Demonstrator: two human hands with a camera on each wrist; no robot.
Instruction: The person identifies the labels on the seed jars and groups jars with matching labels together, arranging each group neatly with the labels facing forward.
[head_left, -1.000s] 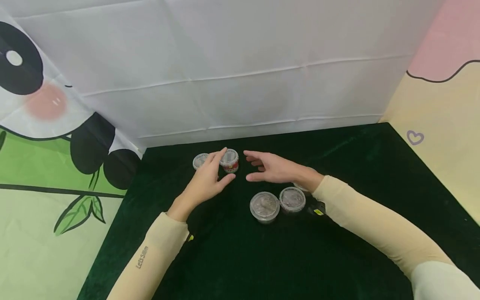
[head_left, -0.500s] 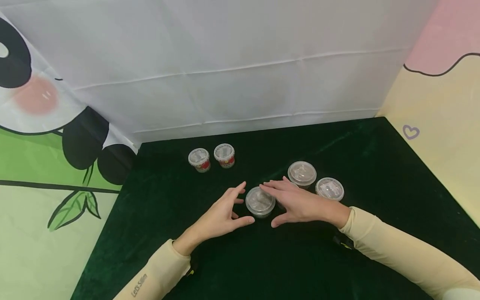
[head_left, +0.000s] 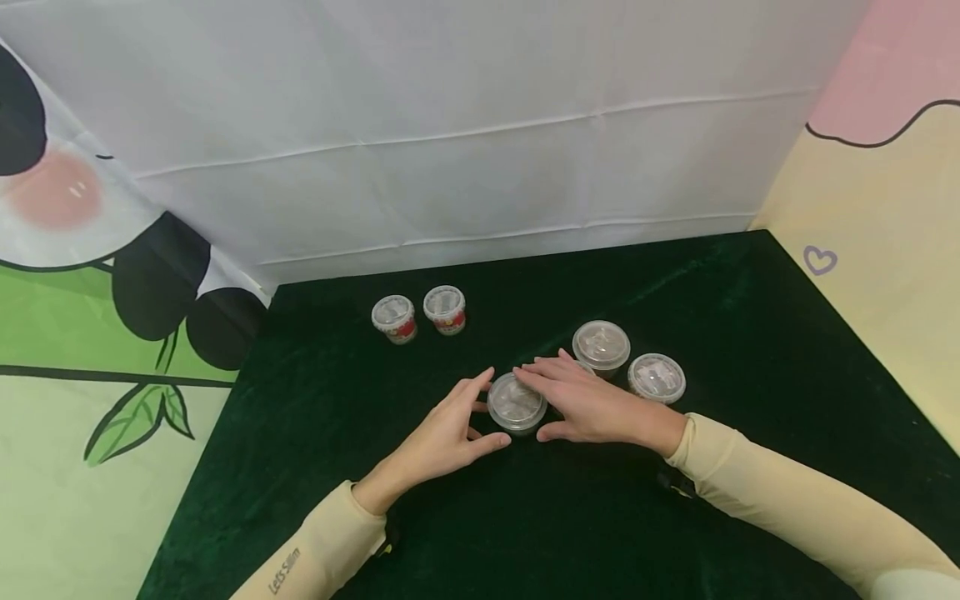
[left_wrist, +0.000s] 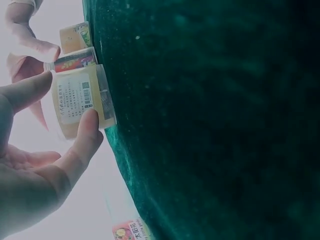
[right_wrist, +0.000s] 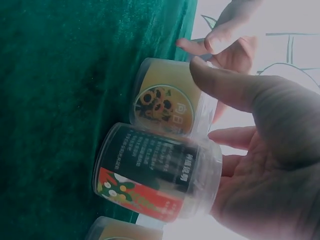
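A round plastic jar (head_left: pixel 517 404) with a clear lid stands between the two hands; its yellow wrap carries a sunflower picture (right_wrist: pixel 165 105) in the right wrist view. My left hand (head_left: pixel 442 437) spreads thumb and fingers around its left side, a fingertip overlapping the label (left_wrist: pixel 75 95) in the left wrist view. From the right, my right hand (head_left: pixel 592 404) reaches over with loosely bent fingers, fingertips at the lid's edge and thumb in front. Beneath that hand a jar with a dark and red label (right_wrist: pixel 155 170) is mostly hidden from the head view.
Behind the right hand stand a wide-lidded jar (head_left: pixel 602 345) and another lidded jar (head_left: pixel 657 377). Two smaller red-labelled tubs (head_left: pixel 393 318) (head_left: pixel 445 309) sit at the back left. Dark green cloth (head_left: pixel 525 533) covers the table, with a white sheet (head_left: pixel 480 167) hanging behind it.
Both hands have come from the back of the table to the front jar, leaving the red-labelled tubs standing apart. Over the last half second they have closed in slightly.
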